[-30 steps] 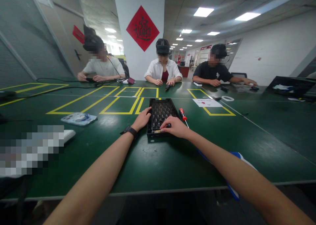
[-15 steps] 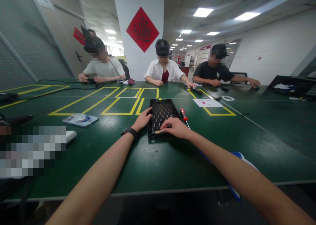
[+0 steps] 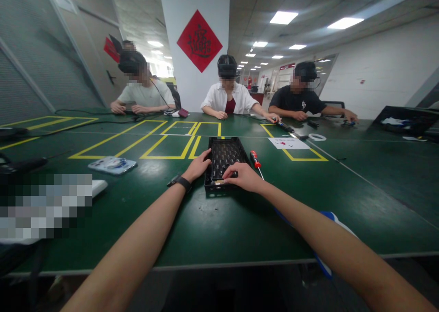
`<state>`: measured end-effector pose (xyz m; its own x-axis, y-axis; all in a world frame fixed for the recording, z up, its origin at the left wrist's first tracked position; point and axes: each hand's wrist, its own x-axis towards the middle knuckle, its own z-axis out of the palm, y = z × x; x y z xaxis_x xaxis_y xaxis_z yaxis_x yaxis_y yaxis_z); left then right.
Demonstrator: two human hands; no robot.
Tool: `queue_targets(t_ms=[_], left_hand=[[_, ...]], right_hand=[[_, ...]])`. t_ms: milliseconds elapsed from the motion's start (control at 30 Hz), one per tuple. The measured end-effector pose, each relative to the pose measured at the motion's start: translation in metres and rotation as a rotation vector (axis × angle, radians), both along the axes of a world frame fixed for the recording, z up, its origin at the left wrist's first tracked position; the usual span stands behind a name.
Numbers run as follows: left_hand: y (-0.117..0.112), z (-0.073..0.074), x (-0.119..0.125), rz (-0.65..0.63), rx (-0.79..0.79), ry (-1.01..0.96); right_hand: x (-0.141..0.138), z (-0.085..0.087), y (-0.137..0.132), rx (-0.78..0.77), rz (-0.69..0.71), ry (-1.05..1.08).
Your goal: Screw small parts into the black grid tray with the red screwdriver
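In front of me on the table lies an open black rectangular case [image 3: 214,189], its inside filled with rows of small dark raised parts. My left hand [image 3: 198,166] grips the case's left edge, with the thumb over the rim and the other fingers partly hidden. At the near end, my right hand [image 3: 245,177] reaches inside with thumb and forefinger closed in a pinch. A small tan, shiny piece [image 3: 218,182] sits right by those fingertips; whether they hold it I cannot tell. Just right of the case rests a red-handled screwdriver [image 3: 255,159].
To the left lie a phone [image 3: 112,165] and a blurred white object [image 3: 99,187]. A printed white sheet [image 3: 288,143] and a white ring [image 3: 317,137] lie to the right. A blue-and-white object [image 3: 338,220] is partly under my right forearm. Several people sit across the table.
My hands and the case stay nearly in place; my view shifts slightly. Across the table, the dark tool under a person's hand has moved right.
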<state>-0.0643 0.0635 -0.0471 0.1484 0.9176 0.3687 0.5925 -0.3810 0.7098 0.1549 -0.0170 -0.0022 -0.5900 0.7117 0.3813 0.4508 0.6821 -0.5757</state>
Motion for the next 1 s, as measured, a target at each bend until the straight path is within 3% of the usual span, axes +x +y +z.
queue_targets(t_ms=[1000], left_hand=[[0.0017,-0.0018,0.0017,-0.030,0.021,0.001]], right_hand=[[-0.0012,-0.0011,-0.0003,-0.053,0.003,0.020]])
